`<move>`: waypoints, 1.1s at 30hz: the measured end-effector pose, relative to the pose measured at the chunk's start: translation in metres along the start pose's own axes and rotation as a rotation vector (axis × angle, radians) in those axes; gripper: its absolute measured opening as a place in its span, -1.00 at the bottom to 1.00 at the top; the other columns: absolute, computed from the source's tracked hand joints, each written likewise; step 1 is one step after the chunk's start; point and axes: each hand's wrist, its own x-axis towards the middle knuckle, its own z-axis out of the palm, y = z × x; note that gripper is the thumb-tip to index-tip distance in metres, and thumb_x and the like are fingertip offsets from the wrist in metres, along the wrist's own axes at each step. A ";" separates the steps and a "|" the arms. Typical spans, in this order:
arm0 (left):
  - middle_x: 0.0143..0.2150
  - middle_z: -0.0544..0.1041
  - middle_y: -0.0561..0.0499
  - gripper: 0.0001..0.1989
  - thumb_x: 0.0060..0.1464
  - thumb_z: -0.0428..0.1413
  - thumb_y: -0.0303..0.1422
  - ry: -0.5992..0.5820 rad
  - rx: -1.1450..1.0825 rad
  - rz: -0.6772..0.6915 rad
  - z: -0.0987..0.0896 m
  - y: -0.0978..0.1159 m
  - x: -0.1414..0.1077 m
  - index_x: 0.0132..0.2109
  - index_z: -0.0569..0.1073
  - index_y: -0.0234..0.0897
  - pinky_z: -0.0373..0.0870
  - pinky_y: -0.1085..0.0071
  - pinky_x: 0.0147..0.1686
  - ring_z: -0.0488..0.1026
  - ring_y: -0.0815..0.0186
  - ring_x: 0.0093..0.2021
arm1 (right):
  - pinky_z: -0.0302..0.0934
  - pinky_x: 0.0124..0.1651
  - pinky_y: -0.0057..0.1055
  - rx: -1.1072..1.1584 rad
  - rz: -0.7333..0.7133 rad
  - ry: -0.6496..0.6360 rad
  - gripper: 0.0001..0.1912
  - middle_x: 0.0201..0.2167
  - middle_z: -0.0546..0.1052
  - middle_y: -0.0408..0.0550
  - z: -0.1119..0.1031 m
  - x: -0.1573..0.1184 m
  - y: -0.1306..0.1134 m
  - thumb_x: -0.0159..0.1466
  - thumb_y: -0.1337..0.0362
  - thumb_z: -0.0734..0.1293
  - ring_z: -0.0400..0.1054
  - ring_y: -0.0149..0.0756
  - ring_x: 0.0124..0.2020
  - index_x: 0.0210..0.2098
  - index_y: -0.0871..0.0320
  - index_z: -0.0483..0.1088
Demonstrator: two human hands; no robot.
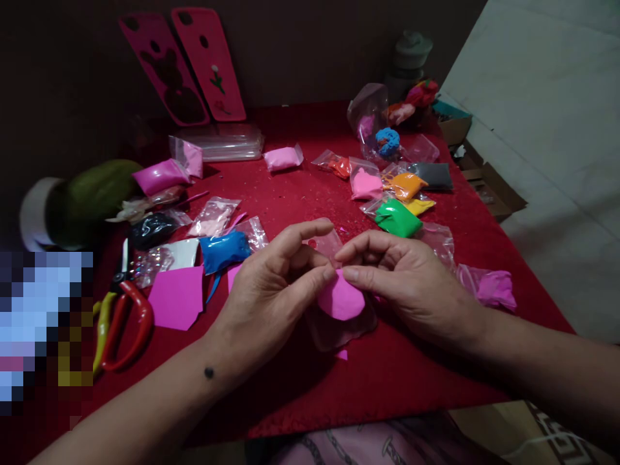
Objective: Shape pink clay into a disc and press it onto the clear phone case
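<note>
My left hand [281,284] and my right hand [411,278] meet at the middle of the table. Both pinch the top edge of a rounded pink paper piece [341,300] between thumbs and fingers. Beneath that piece lies a clear phone case [324,332], partly covered by the paper and my hands. A larger pink sheet [177,300] with cut edges rests to the left, beside scissors [128,323] with red and yellow handles. Just beyond my left hand is a bag of blue clay [225,250]; a bag of green clay [398,218] sits beyond my right.
Two decorated pink phone cases [208,64] lean on the back wall. Small bags of coloured clay, such as orange [405,185] and black [152,227], lie around the red cloth [271,381]. A dark green jar [94,197] is at left; cardboard boxes [494,184] stand beyond the right edge.
</note>
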 end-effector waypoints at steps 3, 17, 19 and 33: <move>-0.36 0.52 0.06 -0.65 0.18 0.14 -0.28 0.028 0.075 -0.016 -0.003 0.001 0.002 0.09 0.39 -0.25 0.30 0.53 -0.44 0.40 0.42 -0.39 | 0.17 -0.41 -0.57 -0.017 -0.024 0.035 -0.91 -0.42 0.47 -0.18 -0.002 0.002 0.000 0.19 0.38 0.39 0.31 -0.51 -0.44 -0.29 0.20 0.44; -0.40 0.51 0.08 -0.67 0.13 0.17 -0.38 0.004 -0.040 -0.054 -0.004 0.003 0.004 0.04 0.36 -0.31 0.32 0.55 -0.47 0.41 0.45 -0.45 | 0.27 -0.38 -0.63 0.021 0.033 0.043 -0.79 -0.39 0.47 -0.19 -0.002 0.002 0.000 0.08 0.43 0.45 0.36 -0.54 -0.42 -0.28 0.18 0.43; -0.39 0.51 0.10 -0.63 0.10 0.19 -0.41 -0.017 -0.090 -0.073 -0.004 0.002 0.005 0.05 0.34 -0.32 0.33 0.55 -0.46 0.41 0.45 -0.44 | 0.28 -0.36 -0.63 0.042 0.032 0.027 -0.79 -0.39 0.48 -0.19 -0.003 0.003 -0.001 0.08 0.41 0.47 0.37 -0.54 -0.41 -0.28 0.18 0.43; -0.34 0.48 0.10 -0.71 0.15 0.09 -0.47 0.023 0.131 0.117 -0.006 0.002 -0.001 0.03 0.35 -0.28 0.33 0.50 -0.36 0.40 0.43 -0.36 | 0.32 -0.31 -0.62 0.036 0.010 0.042 -0.78 -0.38 0.53 -0.16 -0.004 0.000 -0.001 0.10 0.30 0.50 0.41 -0.50 -0.38 -0.27 0.16 0.47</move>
